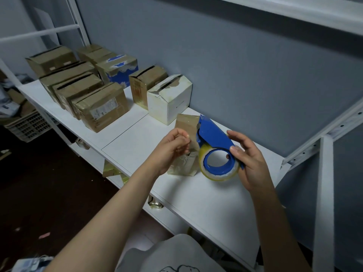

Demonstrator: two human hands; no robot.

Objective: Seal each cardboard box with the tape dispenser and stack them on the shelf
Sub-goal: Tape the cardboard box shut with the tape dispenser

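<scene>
The right hand (249,160) grips the blue tape dispenser (214,138), fingers curled round its roll. Just left of it, the left hand (172,148) seems to pinch the clear tape end (191,154). Right behind the dispenser, 1 small cardboard box (186,124) lies on the shelf (133,144), likely next for sealing. Farther left, 1 white box (169,99) and several brown boxes (102,107) stand unstacked with some flaps gaping, so most work remains.

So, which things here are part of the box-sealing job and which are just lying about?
Job: tape dispenser held in the right hand; left hand pinching the tape; small brown box on the shelf; other boxes farther along it.
Lying about: plastic crate; scraps on the floor.
</scene>
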